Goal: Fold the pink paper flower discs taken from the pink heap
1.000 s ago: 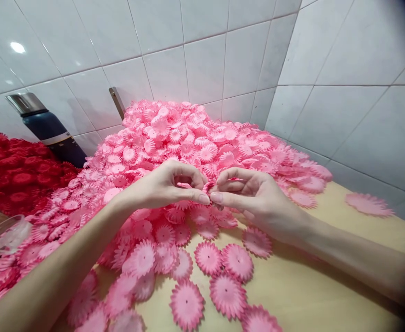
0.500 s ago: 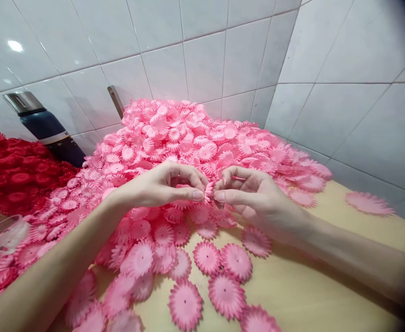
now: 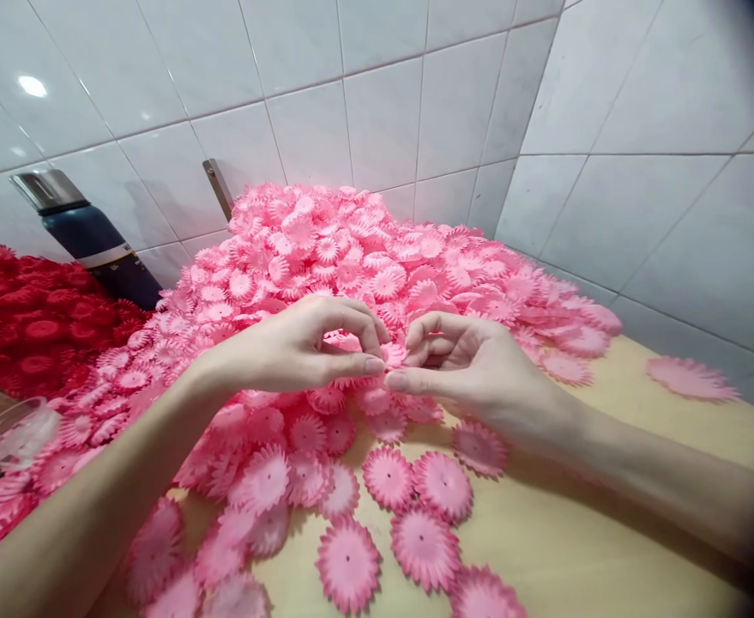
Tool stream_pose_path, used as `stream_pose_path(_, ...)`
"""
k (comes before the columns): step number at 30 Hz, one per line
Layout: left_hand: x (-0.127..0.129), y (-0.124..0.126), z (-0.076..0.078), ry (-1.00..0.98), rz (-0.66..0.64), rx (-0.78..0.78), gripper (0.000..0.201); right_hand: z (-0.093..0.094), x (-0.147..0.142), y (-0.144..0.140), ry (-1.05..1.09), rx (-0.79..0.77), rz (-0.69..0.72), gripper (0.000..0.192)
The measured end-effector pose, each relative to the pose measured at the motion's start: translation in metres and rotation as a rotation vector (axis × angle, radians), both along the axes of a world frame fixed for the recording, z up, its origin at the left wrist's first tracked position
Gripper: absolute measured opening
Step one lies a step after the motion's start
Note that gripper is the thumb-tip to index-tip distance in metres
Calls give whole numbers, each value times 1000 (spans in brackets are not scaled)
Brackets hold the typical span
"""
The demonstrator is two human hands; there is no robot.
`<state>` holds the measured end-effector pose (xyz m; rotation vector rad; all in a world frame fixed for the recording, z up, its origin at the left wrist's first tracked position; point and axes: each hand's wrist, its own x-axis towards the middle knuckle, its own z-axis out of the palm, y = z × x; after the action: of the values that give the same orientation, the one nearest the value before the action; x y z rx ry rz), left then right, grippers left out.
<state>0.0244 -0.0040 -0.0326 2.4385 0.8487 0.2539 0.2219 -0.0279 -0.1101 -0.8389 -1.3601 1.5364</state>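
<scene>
1. Loose pink scalloped fabric petal discs [image 3: 423, 542] lie on the tan wooden table [image 3: 582, 549].
2. Left hand [image 3: 299, 348] and right hand [image 3: 473, 369], thumbs now closer than a second ago, pinch one small pink petal piece [image 3: 390, 354] between them above the table.
3. Pink petal heap [image 3: 351, 249]; red petal heap [image 3: 29, 318]; dark blue flask [image 3: 87, 236].
</scene>
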Motion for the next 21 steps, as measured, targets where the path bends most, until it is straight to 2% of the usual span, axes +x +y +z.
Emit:
stream_pose_path(5, -5, -1, 8, 42, -6, 110, 13, 2, 2, 1, -25, -29, 32, 31)
stream_pose_path(7, -13, 4, 10, 37, 45, 179, 12, -1, 4, 4, -28, -15, 20, 31)
stream_pose_path(12, -40, 19, 14, -101, 408, 344, 14, -10, 6, 10, -16, -23, 15, 27)
stream_pose_path(14, -43, 20, 15, -149, 476, 337, 15, -12, 5, 11, 6, -31, 16, 27)
stream_pose_path(21, -25, 10, 13, -89, 428, 325, 16, -15, 2, 13, 57, 11, -74, 27)
